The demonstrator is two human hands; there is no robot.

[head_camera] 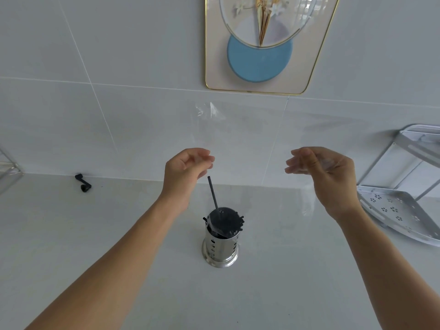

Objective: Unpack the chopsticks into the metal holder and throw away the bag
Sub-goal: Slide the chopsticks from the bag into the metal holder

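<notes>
Chopsticks point(225, 221) standing dark and bunched inside the metal holder point(220, 246) on the pale counter point(95, 258), one stick point(212, 192) leaning taller than the rest and poking up toward the left hand point(188, 166). Clear bag point(238, 132) raised above the holder, stretched between both hands, upper corner crinkled against the tiled wall point(71, 103), lower end apparently trailing down near the holder's mouth, though too transparent to tell exactly. Left hand curled, fingertips seeming to pinch the bag's edge; right hand point(321, 165) likewise loosely curled with film seen across the fingers, so probably gripping it too, without certainty. Unpacking seemingly near done; lifting the bag free now in hand. Best done by drawing straight upward, slowly, keeping the film off the tall stick to avoid snagging it and tipping the holder. Worth checking through the plastic for any stick left inside before moving away. Then gathering the film into one hand, crumpling it small, leaving the other free to steady the holder or nudge the leaning stick down among the others. No bin visible here, so looking for one comes next. Elsewhere: metal rack point(400, 206) at the right, small black object point(83, 183) by the wall, framed picture point(262, 44) above.
</notes>
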